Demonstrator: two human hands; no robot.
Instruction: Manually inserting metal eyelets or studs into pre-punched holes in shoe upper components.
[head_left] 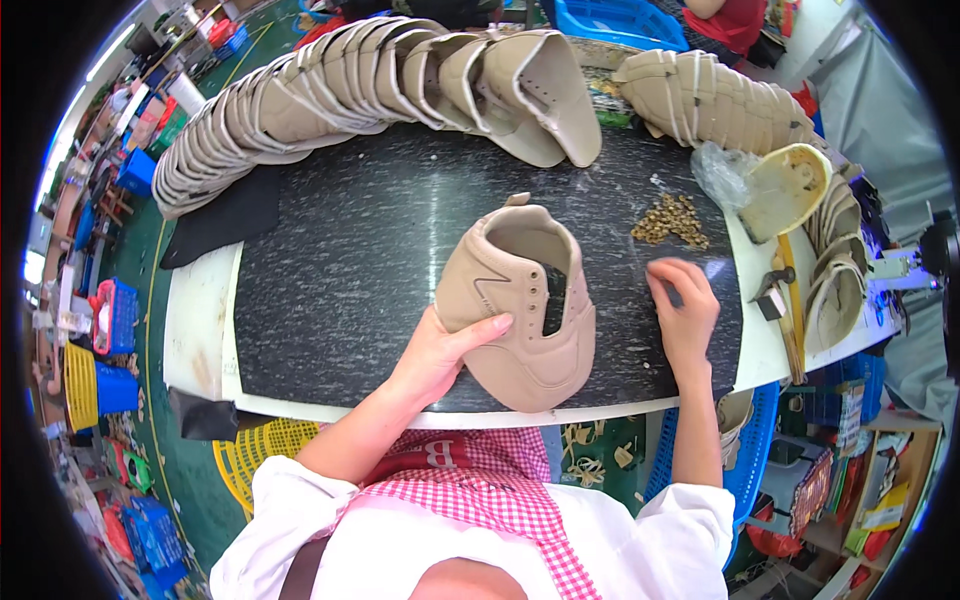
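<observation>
My left hand [436, 356] grips a beige shoe upper [525, 365] by its side, thumb on top and the other fingers beneath it. The upper is held over the dark speckled tabletop, its toe toward me and its ankle opening facing up. A row of eyelet holes runs along the lacing edge. My right hand [687, 308] is to the right of the upper, apart from it, with thumb and forefinger pinched together. Whatever they hold is too small to make out. Just beyond that hand lies a loose pile of brass-coloured eyelets [671, 221].
Nested beige uppers [300, 100] curve along the table's far left edge, with another stack [715, 100] at far right. A clear plastic bag [722, 176], a pale shallow container [790, 190] and a hammer [782, 290] lie right. A blue basket [755, 460] stands below the table.
</observation>
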